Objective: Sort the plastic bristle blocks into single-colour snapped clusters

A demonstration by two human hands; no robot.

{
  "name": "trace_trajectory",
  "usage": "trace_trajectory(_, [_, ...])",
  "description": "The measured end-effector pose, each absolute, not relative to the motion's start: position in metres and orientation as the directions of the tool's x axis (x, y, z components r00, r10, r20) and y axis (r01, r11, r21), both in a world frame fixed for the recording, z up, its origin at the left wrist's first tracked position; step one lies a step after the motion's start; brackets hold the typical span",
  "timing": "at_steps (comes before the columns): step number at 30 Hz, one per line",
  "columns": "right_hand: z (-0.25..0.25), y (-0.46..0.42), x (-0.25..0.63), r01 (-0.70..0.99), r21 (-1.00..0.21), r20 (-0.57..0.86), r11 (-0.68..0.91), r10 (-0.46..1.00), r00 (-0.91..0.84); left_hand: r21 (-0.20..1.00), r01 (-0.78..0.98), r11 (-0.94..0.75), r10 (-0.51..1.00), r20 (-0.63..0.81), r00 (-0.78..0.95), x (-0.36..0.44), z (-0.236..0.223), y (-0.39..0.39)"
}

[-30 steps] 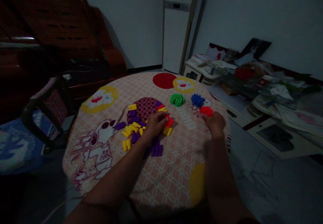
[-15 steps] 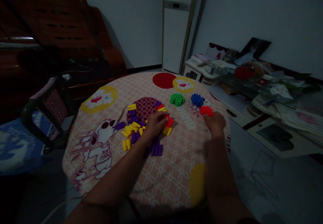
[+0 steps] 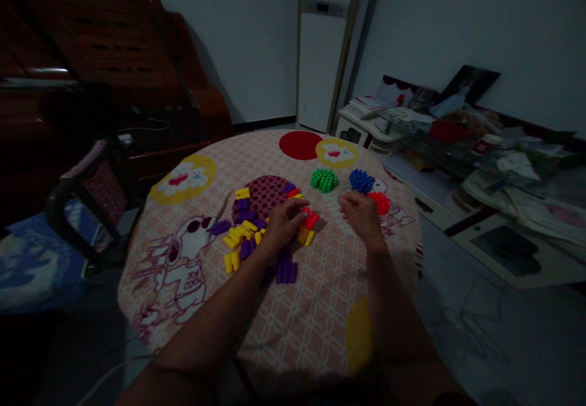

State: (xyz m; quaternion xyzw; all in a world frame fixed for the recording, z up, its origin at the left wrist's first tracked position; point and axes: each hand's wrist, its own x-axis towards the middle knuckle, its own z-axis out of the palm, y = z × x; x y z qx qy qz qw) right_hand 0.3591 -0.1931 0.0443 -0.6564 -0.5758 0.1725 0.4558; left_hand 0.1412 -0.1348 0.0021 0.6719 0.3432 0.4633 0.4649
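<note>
My left hand [image 3: 282,221] is bent over a loose pile in the middle of the table, its fingertips closed at the end of short red plastic rods [image 3: 311,218]. Yellow rods [image 3: 306,235] lie just below the red ones. Around and under this hand are purple rods [image 3: 286,270] and more yellow rods [image 3: 238,235]. My right hand [image 3: 361,213] hovers over the tablecloth with fingers loosely apart, and I see nothing in them. Beside it is a tight red cluster [image 3: 379,202] of upright pieces. A blue cluster [image 3: 361,181] and a green cluster [image 3: 324,179] stand farther back.
A patterned cloth [image 3: 315,308] covers the round table. A chair [image 3: 86,204] and a wooden sofa [image 3: 137,76] are at the left. Along the right wall runs a low cabinet [image 3: 485,241] piled with papers and bags. A tall white unit [image 3: 320,64] stands behind.
My right hand has left the red cluster and moved left toward the pile, uncovering the cluster's front. My left hand stays at the red rods. The view has shifted slightly.
</note>
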Motion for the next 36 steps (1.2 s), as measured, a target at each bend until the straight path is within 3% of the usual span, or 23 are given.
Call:
trace_trajectory(6, [0.034,-0.188,0.319,0.317,-0.94,0.151,0.126,0.987,0.058,0.942,0.006,-0.336,0.89,0.316,0.329,0.141,0.005,-0.136])
trace_trajectory(12, [0.035,-0.188,0.313,0.221,-0.975,0.024,0.019,0.999,0.02,0.939,0.006,-0.344,0.881,0.32,0.348,0.14,0.006,-0.137])
trace_trajectory(19, [0.04,-0.188,0.317,0.201,-0.979,-0.04,-0.042,0.999,0.014,0.936,0.039,-0.351,0.865,0.308,0.396,0.141,0.009,-0.139])
trace_trajectory(28, [0.041,-0.19,0.324,0.24,-0.971,-0.008,-0.019,0.999,0.048,0.931,0.06,-0.36,0.852,0.302,0.427,0.14,0.009,-0.14])
trace_trajectory(36, [0.023,-0.183,0.354,0.393,-0.919,0.14,0.015,0.946,0.291,0.935,0.091,-0.342,0.871,0.28,0.404,0.137,0.009,-0.14])
